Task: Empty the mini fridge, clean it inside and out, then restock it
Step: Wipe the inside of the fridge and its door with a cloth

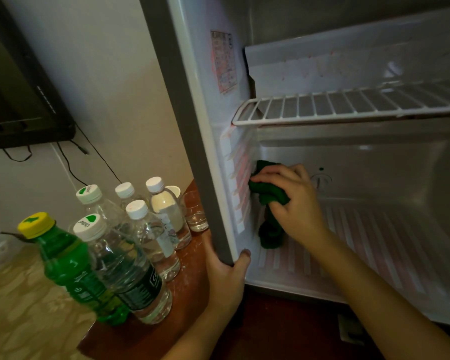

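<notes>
Right hand: my right hand [294,201] was curled over a bunched green cloth [266,194], fingers folded round the wad, and I pressed it against the left inner wall of the mini fridge [374,167].
Left hand: my left hand [226,274] gripped the lower front edge of that same left wall, thumb on the front lip and fingers wrapped round the grey outer side.
Green cloth: it sat low in the compartment, beside the ribbed shelf guides, with its loose end hanging down to the ribbed floor.
Mini fridge: it stood open in front of me on a wooden top [190,294], and my right forearm reached in across the bottom sill.
Wire shelf: a white wire shelf [348,106] lay in its slot above my right hand.
Sticker: a printed sticker [224,61] was on the inner left wall, near the top.
Bottles: several clear water bottles [146,229] with white caps stood close together on the wooden top outside the left wall, with a green bottle [68,263] with a yellow cap nearest me.
Glass: a clear glass [195,214] stood just beside the outer wall, behind the bottles.
Television: a dark television [18,100] hung on the wall at far left, cables trailing below it.
</notes>
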Action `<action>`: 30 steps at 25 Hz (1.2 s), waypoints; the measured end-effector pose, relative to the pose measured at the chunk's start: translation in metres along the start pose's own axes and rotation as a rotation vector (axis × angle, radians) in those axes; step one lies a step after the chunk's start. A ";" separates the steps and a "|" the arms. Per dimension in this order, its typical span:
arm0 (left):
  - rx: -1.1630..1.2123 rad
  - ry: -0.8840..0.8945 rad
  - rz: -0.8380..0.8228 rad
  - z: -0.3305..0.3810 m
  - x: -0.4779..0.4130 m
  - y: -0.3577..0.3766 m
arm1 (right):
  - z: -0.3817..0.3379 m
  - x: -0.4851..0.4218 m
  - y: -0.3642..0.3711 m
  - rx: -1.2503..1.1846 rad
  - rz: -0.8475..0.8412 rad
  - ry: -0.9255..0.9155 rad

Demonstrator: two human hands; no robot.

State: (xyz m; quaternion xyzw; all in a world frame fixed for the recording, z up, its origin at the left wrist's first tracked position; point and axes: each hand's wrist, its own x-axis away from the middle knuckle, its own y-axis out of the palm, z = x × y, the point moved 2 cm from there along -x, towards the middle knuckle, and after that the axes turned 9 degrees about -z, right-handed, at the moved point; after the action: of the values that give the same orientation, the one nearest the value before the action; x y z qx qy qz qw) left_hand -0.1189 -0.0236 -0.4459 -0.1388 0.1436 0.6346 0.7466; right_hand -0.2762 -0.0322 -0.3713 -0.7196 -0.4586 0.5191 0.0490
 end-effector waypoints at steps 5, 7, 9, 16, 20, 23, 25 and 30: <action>0.009 0.014 0.000 0.005 0.000 0.002 | 0.004 -0.011 -0.001 0.025 0.018 -0.001; 0.034 0.019 -0.012 0.005 0.001 0.001 | -0.004 -0.006 0.000 -0.001 0.061 0.019; 0.059 0.016 -0.018 0.004 0.001 0.001 | -0.020 0.014 0.001 -0.025 0.064 -0.022; 0.055 0.040 -0.008 0.008 0.001 0.002 | -0.024 0.011 0.001 0.025 0.061 0.017; 0.082 0.091 -0.047 0.013 0.002 0.003 | -0.052 0.048 -0.002 -0.133 0.019 -0.051; 0.066 0.035 -0.034 0.007 0.002 0.001 | -0.034 0.045 -0.012 -0.457 0.156 0.204; 0.027 0.016 -0.022 0.002 0.001 -0.001 | -0.009 0.030 -0.020 -0.648 0.288 0.466; 0.001 0.015 0.001 -0.001 -0.001 -0.001 | 0.008 -0.015 0.005 -0.849 0.260 0.666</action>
State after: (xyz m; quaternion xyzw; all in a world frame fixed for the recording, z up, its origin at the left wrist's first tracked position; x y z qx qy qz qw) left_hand -0.1185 -0.0248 -0.4463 -0.1430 0.1497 0.6338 0.7453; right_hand -0.2798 -0.0494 -0.3670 -0.8521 -0.4946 0.0352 -0.1674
